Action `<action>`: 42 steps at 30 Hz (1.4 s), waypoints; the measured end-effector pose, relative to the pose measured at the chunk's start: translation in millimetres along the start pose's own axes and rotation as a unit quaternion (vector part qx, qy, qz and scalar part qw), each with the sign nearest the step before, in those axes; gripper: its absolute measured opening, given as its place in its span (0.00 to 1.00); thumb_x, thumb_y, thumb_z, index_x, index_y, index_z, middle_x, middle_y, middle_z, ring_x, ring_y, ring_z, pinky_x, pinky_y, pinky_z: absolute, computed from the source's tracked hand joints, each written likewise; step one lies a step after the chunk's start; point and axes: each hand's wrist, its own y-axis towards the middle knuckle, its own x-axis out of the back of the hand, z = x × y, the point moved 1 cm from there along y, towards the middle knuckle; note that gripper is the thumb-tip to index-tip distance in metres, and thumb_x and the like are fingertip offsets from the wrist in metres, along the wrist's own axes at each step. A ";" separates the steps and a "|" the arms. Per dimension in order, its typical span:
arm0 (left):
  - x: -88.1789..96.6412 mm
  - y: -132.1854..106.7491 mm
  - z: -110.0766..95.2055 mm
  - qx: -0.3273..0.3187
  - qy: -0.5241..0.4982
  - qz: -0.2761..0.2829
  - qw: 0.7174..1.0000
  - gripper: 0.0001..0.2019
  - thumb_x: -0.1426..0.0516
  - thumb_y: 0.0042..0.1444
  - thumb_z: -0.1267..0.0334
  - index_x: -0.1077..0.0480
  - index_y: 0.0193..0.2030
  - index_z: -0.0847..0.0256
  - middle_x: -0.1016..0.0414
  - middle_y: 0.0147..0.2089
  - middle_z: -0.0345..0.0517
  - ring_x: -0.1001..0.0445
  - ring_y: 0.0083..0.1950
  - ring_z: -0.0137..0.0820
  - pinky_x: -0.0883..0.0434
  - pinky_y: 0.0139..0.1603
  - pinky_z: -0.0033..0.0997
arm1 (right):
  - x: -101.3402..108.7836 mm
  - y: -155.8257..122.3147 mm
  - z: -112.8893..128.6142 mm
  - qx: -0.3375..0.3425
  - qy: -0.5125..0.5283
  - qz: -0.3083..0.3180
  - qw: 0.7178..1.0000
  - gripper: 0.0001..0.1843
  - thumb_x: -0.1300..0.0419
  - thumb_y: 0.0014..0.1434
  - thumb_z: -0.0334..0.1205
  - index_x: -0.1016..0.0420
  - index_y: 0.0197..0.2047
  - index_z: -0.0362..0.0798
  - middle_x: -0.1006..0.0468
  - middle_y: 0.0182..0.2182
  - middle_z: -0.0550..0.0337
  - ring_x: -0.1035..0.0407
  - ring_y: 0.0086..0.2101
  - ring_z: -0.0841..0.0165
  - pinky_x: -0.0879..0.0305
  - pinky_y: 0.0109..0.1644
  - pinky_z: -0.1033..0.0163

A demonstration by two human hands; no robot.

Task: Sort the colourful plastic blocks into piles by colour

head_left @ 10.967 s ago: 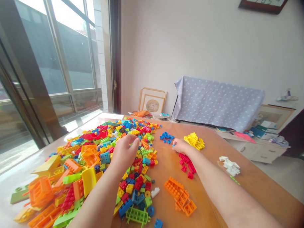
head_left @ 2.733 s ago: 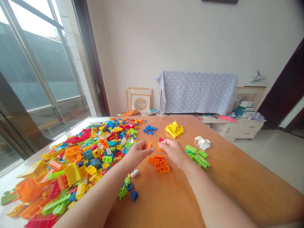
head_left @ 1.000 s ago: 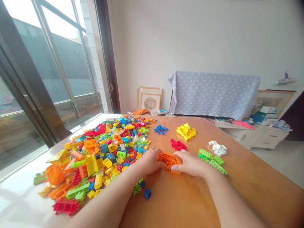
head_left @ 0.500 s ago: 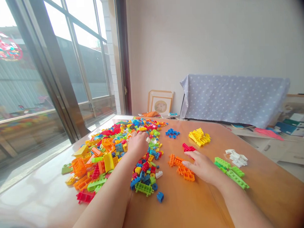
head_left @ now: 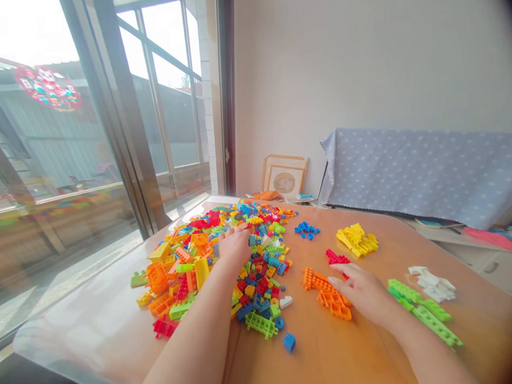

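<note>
A large mixed heap of coloured bricks covers the left half of the wooden table. My left hand reaches into the heap near its far side, fingers curled down among the bricks; what it holds is hidden. My right hand lies flat on the table, fingers stretched out, touching the small orange pile. Sorted piles lie around it: red, blue, yellow, green and white.
A loose blue brick and a green plate lie at the heap's near edge. Tall windows run along the left. Behind the table stand picture frames and a dotted grey cloth over furniture.
My view has swung left. My left hand stays in the mixed heap, slightly further in. My right hand still rests by the orange pile, which earlier both hands had gathered.
</note>
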 end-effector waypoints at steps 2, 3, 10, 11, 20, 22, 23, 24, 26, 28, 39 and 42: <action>-0.2 1.3 0.4 0.012 -0.037 -0.013 0.999 0.17 0.45 0.54 0.71 0.23 0.48 0.53 0.20 0.53 0.53 0.33 0.63 0.49 0.48 0.67 0.58 | 0.2 0.9 -1.7 -0.003 0.002 -0.002 1.000 0.30 0.46 0.65 0.60 0.27 0.61 0.49 0.25 0.57 0.49 0.24 0.39 0.62 0.27 0.49 0.54; 0.3 2.0 0.7 0.020 -0.060 -0.022 0.998 0.16 0.45 0.56 0.70 0.23 0.48 0.53 0.20 0.52 0.53 0.32 0.62 0.49 0.48 0.68 0.57 | 0.6 1.3 -2.4 -0.005 0.002 -0.003 1.000 0.30 0.46 0.65 0.60 0.27 0.61 0.49 0.25 0.58 0.48 0.24 0.40 0.61 0.27 0.50 0.53; 8.4 12.3 2.9 0.086 -0.307 -0.094 0.943 0.18 0.47 0.64 0.53 0.26 0.57 0.53 0.19 0.49 0.52 0.24 0.54 0.44 0.34 0.59 0.46 | 4.3 3.3 -5.2 -0.010 -0.004 -0.023 1.000 0.30 0.45 0.65 0.60 0.25 0.60 0.49 0.23 0.56 0.50 0.23 0.43 0.59 0.27 0.51 0.54; 8.2 14.1 3.9 0.093 -0.348 -0.097 0.928 0.19 0.47 0.63 0.52 0.26 0.57 0.54 0.19 0.49 0.51 0.23 0.52 0.42 0.31 0.56 0.42 | 4.2 3.5 -5.5 -0.008 -0.002 -0.026 1.000 0.29 0.45 0.65 0.60 0.24 0.59 0.49 0.23 0.56 0.50 0.23 0.43 0.59 0.27 0.51 0.54; 1.9 23.0 13.0 0.191 -0.584 -0.073 0.786 0.25 0.39 0.51 0.56 0.25 0.55 0.61 0.19 0.40 0.50 0.20 0.38 0.36 0.26 0.40 0.35 | 3.1 3.8 -5.1 -0.006 -0.004 -0.035 0.999 0.28 0.44 0.64 0.58 0.23 0.58 0.49 0.21 0.54 0.50 0.23 0.44 0.58 0.27 0.51 0.54; 3.3 22.9 11.6 0.197 -0.610 -0.064 0.765 0.24 0.39 0.51 0.57 0.25 0.55 0.62 0.19 0.40 0.49 0.20 0.37 0.34 0.26 0.40 0.33 | 3.4 3.6 -4.5 -0.004 -0.001 -0.035 0.999 0.28 0.44 0.65 0.58 0.23 0.59 0.49 0.22 0.55 0.49 0.24 0.45 0.58 0.28 0.52 0.53; 4.2 22.5 10.7 0.198 -0.620 -0.060 0.757 0.24 0.39 0.51 0.58 0.26 0.55 0.62 0.19 0.39 0.49 0.20 0.37 0.33 0.26 0.40 0.32 | 3.4 3.5 -4.5 -0.004 0.001 -0.036 0.999 0.28 0.44 0.65 0.58 0.23 0.59 0.49 0.22 0.55 0.49 0.24 0.46 0.57 0.28 0.53 0.53; 5.0 22.1 9.7 0.198 -0.629 -0.056 0.749 0.23 0.39 0.51 0.58 0.26 0.54 0.63 0.19 0.39 0.49 0.20 0.37 0.33 0.26 0.40 0.32 | 3.4 3.4 -4.7 -0.003 0.004 -0.038 0.999 0.27 0.44 0.64 0.57 0.23 0.58 0.50 0.22 0.55 0.49 0.24 0.46 0.57 0.28 0.53 0.53; 6.1 21.1 7.8 0.200 -0.642 -0.049 0.738 0.23 0.39 0.50 0.58 0.26 0.53 0.62 0.19 0.38 0.48 0.20 0.37 0.32 0.26 0.40 0.32 | 3.1 3.6 -5.7 -0.003 0.011 -0.042 0.999 0.27 0.43 0.64 0.57 0.23 0.58 0.50 0.22 0.54 0.50 0.24 0.46 0.57 0.28 0.52 0.52; 6.2 20.4 6.2 0.201 -0.648 -0.042 0.733 0.22 0.38 0.50 0.57 0.26 0.53 0.61 0.19 0.38 0.47 0.20 0.37 0.32 0.26 0.40 0.31 | 2.9 3.9 -6.8 -0.006 0.018 -0.044 0.999 0.27 0.43 0.64 0.57 0.22 0.58 0.50 0.21 0.54 0.50 0.24 0.45 0.57 0.28 0.52 0.52; 0.1 1.3 -48.4 0.123 -0.665 0.068 0.734 0.20 0.32 0.48 0.54 0.25 0.45 0.62 0.22 0.35 0.45 0.24 0.34 0.29 0.26 0.39 0.30 | 11.3 2.6 8.5 0.000 0.072 -0.101 0.992 0.22 0.42 0.64 0.54 0.21 0.53 0.49 0.19 0.49 0.51 0.25 0.46 0.59 0.28 0.52 0.54; -1.2 -14.3 -73.4 0.087 -0.670 0.129 0.726 0.17 0.31 0.49 0.56 0.26 0.42 0.62 0.24 0.35 0.43 0.24 0.35 0.29 0.24 0.45 0.35 | 10.4 0.1 19.1 0.008 0.106 -0.104 0.989 0.22 0.42 0.64 0.54 0.21 0.53 0.49 0.19 0.48 0.52 0.24 0.44 0.60 0.28 0.51 0.55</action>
